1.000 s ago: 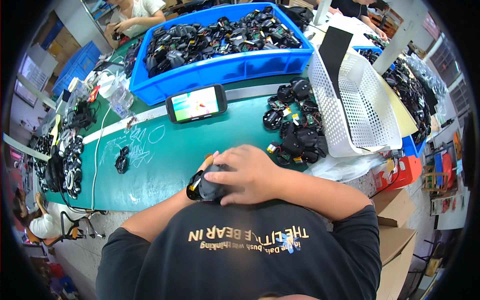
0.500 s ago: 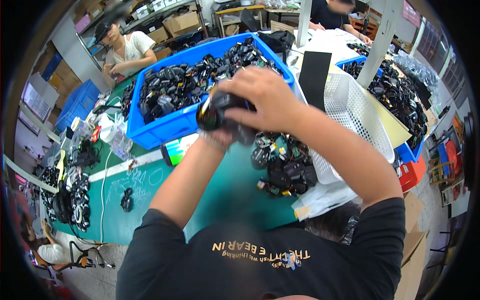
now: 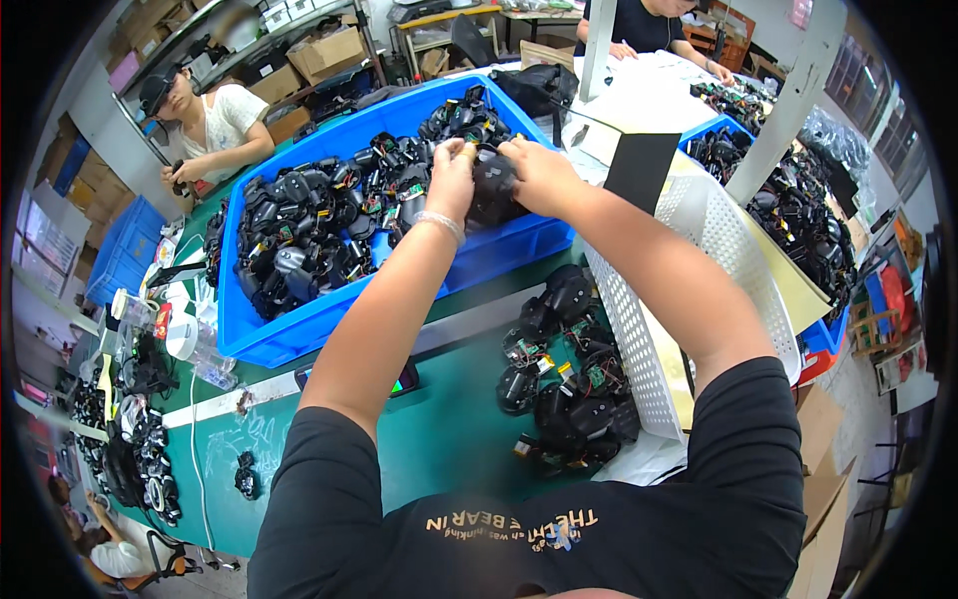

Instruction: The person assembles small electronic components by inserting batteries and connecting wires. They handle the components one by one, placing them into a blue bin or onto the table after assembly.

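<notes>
Both my arms reach forward over a big blue bin (image 3: 299, 334) full of black plastic parts with small circuit boards. My left hand (image 3: 451, 180) and my right hand (image 3: 534, 172) together grip one black rounded part (image 3: 494, 188) held above the bin's right end. A thin bracelet circles my left wrist. The side of the part facing the bin is hidden by my fingers.
A pile of similar black parts (image 3: 559, 369) lies on the green table (image 3: 449, 439) by a white perforated basket (image 3: 679, 290). A phone (image 3: 399, 381) lies under my left arm. More parts fill a bin (image 3: 798, 210) at right. A person (image 3: 215, 125) works across the table; another sits farther back.
My hands lifted the black part from near my chest and carried it forward over the blue bin. The view tilted up toward the far side of the table.
</notes>
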Action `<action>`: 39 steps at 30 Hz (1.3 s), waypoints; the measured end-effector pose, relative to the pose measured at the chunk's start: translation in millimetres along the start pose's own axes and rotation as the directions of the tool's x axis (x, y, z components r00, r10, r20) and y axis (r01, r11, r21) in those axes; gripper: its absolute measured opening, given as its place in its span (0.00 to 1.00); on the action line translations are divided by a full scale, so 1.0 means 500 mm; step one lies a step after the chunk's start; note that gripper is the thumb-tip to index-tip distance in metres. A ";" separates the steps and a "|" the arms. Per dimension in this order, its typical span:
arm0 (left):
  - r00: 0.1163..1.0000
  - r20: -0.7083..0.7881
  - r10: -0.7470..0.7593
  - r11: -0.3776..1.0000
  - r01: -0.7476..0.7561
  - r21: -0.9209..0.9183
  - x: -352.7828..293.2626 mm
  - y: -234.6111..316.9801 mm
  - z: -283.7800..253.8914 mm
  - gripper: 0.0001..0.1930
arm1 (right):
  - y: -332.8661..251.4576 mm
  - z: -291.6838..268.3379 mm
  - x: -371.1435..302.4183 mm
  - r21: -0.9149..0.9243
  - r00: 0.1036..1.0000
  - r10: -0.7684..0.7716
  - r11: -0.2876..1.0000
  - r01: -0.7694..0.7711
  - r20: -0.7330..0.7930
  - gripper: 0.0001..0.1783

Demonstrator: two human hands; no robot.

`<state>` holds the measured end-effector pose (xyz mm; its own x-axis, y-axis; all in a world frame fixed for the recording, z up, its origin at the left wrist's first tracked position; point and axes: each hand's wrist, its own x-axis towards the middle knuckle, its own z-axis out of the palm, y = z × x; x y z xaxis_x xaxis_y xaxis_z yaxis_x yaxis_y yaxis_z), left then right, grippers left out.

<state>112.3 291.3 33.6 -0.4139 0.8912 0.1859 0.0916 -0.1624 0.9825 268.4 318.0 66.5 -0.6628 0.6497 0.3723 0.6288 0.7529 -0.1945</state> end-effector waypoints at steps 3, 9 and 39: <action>0.896 0.153 0.417 0.690 -0.422 0.588 -0.036 -0.006 0.000 0.29 | 0.018 0.007 -0.010 -0.208 0.995 -0.076 0.974 0.087 0.059 0.24; 0.841 0.437 0.318 0.234 -0.517 0.824 -0.044 0.029 0.006 0.30 | 0.023 -0.121 -0.048 -0.217 0.980 -0.136 0.962 0.167 0.148 0.24; 0.701 0.705 0.107 0.514 -0.646 0.564 -0.557 -0.019 -0.172 0.11 | -0.340 -0.107 -0.601 0.715 0.978 0.138 0.699 0.015 -0.155 0.08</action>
<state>148.6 8.3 -26.0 0.3586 0.9059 0.2252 0.8255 -0.4204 0.3766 382.5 -10.7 36.1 -0.4987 0.7232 0.4778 0.1387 0.6107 -0.7796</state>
